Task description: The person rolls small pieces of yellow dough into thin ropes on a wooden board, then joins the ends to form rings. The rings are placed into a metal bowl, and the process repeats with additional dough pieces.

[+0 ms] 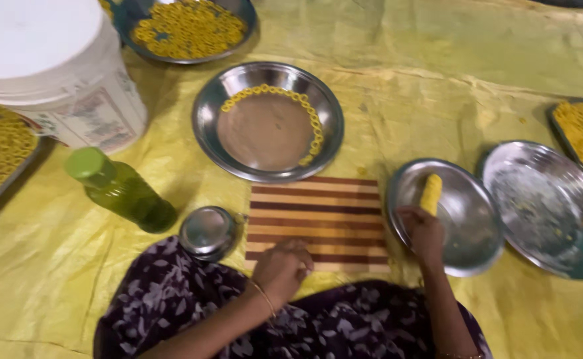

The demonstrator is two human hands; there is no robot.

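On the steel plate [467,229], the right hand [424,234] pinches a yellow dough roll [431,194], its long axis pointing away from the person. The left hand [281,266] rests curled, grasping nothing visible, on the striped board [318,216].

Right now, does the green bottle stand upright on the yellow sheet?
No, the green bottle lies on its side on the yellow sheet, its cap pointing toward the white bucket.

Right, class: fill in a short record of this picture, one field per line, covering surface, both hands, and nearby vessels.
Surface: yellow sheet
Left hand: fingers curled, resting on striped wooden board
Right hand: at yellow dough roll in steel plate
Ahead: steel bowl with yellow rings along its edge
Left: green bottle, small steel lid, white bucket
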